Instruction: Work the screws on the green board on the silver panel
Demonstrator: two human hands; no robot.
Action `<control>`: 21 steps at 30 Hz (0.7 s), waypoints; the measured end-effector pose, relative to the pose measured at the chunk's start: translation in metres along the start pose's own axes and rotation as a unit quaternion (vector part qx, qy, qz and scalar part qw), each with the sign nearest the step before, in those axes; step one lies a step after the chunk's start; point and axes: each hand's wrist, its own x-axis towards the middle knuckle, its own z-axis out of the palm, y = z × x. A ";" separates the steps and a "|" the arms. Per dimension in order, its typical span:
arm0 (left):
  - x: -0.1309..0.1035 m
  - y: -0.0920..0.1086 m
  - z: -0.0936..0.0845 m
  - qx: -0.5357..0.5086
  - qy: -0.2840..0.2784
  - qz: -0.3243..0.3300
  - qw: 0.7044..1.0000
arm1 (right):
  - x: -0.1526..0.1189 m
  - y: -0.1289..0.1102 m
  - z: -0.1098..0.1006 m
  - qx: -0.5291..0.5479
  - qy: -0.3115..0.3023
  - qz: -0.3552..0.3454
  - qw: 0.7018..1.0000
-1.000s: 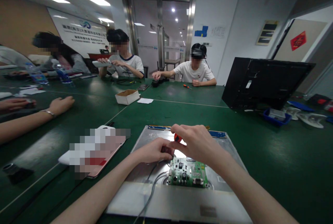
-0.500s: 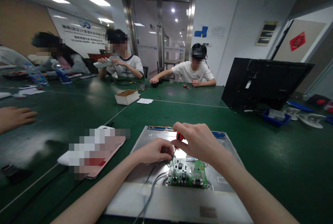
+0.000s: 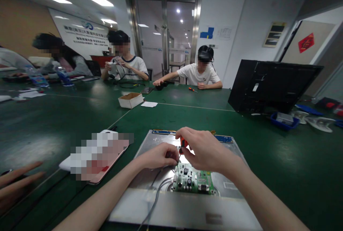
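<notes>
My right hand point(image 3: 207, 148) is closed around the orange and black handle of a screwdriver point(image 3: 183, 144). Its thin shaft points down toward the upper left corner of a green circuit board point(image 3: 191, 179). Beside the shaft, my left hand point(image 3: 162, 155) has its fingers pinched together at the board's corner; what lies between them is hidden. The board sits on a silver metal panel point(image 3: 150, 202) lying flat on the table. Grey cables point(image 3: 156, 197) run from the board's left side toward me, and a narrow blue strip point(image 3: 163, 132) lines the panel's far edge.
Left of the panel lie a partly blurred pink phone-like slab point(image 3: 122, 152) and a white item. Another person's hand point(image 3: 21, 184) reaches in at far left. Beyond are a white box point(image 3: 130, 100), a black monitor point(image 3: 273, 86), a blue tray point(image 3: 284, 122) and several seated people.
My right hand has shifted and turned slightly on the screwdriver, while my left hand stays put. The other person's hand at left has moved lower, toward me.
</notes>
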 end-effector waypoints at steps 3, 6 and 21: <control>0.000 0.000 0.000 0.004 -0.008 -0.005 1.000 | 0.002 -0.002 0.001 -0.039 0.012 0.013 0.999; 0.000 -0.001 -0.002 0.010 -0.014 0.002 1.000 | 0.004 -0.002 0.001 -0.077 0.013 0.023 0.997; 0.000 0.001 -0.002 0.026 -0.005 0.017 0.999 | 0.006 0.007 0.006 -0.007 0.019 0.020 1.000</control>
